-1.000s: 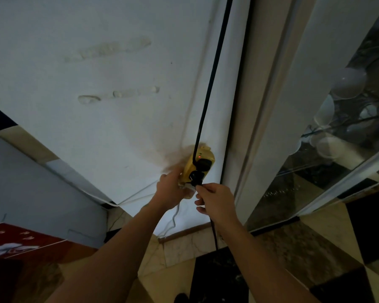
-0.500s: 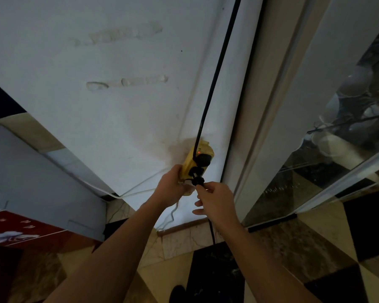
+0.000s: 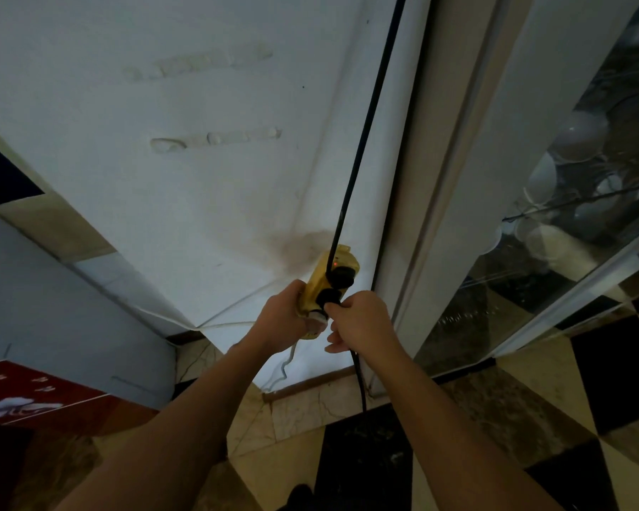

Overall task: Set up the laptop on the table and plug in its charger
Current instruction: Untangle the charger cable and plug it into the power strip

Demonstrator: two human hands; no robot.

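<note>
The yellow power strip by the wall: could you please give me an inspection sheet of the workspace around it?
Surface: white wall, stained brown behind the strip; laptop table not in view.
Job's things: yellow power strip, red light lit, upper black plug seated; charger plug at the next socket.
Clutter: nothing seen.
Grippers: left hand grips the strip; right hand pinches the charger plug.
Cables: black cable runs up the wall; charger cable drops to the floor; white cord below.
Surroundings: glass cabinet with white dishes; checkered floor.
</note>
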